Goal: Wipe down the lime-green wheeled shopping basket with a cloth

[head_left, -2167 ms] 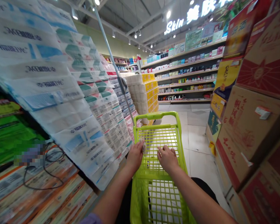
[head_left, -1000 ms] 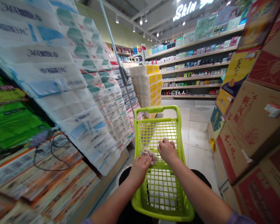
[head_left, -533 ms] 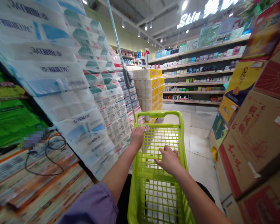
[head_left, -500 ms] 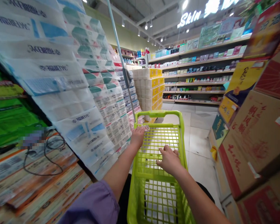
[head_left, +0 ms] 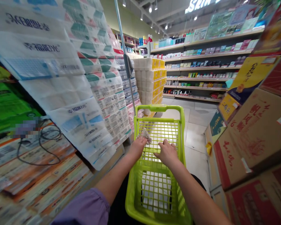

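A lime-green plastic shopping basket (head_left: 182, 125) with grid walls lies before me, its handle (head_left: 160, 108) at the far end. My left hand (head_left: 138, 148) is closed on a crumpled greyish cloth (head_left: 145, 136), against the upper left of the grid. Over the right half of the same grid is my right hand (head_left: 168, 152), fingers apart and holding nothing. Whether its fingertips touch the grid, I cannot tell. A thin metal rod (head_left: 121, 31) rises from the basket's far left corner.
Stacked tissue packs (head_left: 77, 109) stand close on the left, beside orange-and-white packages (head_left: 49, 184) with a black cable (head_left: 39, 164). Cardboard cartons (head_left: 255, 134) line the right side. Pale floor tiles (head_left: 196, 134) run ahead to shelves (head_left: 201, 67) of small goods.
My left hand has moved down the grid from the basket's far left corner, bringing the cloth into fuller view. My right hand has shifted slightly left. The view has tilted down a little.
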`<move>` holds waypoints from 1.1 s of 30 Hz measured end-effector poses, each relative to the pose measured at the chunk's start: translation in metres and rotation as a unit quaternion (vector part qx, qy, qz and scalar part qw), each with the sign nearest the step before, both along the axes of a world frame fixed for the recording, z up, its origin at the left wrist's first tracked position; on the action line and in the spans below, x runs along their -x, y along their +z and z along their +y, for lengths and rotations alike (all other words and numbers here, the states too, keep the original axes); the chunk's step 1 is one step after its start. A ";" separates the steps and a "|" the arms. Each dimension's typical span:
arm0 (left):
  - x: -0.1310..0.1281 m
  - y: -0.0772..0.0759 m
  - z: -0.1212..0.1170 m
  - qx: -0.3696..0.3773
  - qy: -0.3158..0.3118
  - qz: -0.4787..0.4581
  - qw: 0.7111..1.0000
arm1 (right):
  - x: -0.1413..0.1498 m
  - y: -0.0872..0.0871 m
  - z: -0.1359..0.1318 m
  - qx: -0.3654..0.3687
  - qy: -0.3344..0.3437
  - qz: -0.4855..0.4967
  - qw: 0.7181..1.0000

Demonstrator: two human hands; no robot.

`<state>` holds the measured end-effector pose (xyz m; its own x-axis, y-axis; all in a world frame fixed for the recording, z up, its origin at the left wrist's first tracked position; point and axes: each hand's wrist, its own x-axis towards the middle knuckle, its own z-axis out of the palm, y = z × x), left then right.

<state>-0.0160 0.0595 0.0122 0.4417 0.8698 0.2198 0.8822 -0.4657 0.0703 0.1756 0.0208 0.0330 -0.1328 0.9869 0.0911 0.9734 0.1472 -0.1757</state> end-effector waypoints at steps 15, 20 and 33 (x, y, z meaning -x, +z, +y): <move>0.004 -0.007 -0.082 0.026 -0.017 0.056 0.998 | -0.017 0.029 -0.007 0.110 0.052 0.023 0.992; 0.002 -0.007 -0.079 0.009 -0.028 0.031 0.999 | -0.020 0.027 -0.024 0.102 0.050 -0.008 0.993; 0.001 -0.009 -0.081 -0.003 -0.031 0.007 1.000 | -0.012 0.035 -0.002 0.139 0.020 -0.040 0.989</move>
<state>-0.0170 -0.0219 0.0031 0.4968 0.8396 0.2196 0.8529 -0.5191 0.0555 0.1873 0.0188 0.0683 -0.1676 0.9662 -0.1956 0.9802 0.1422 -0.1375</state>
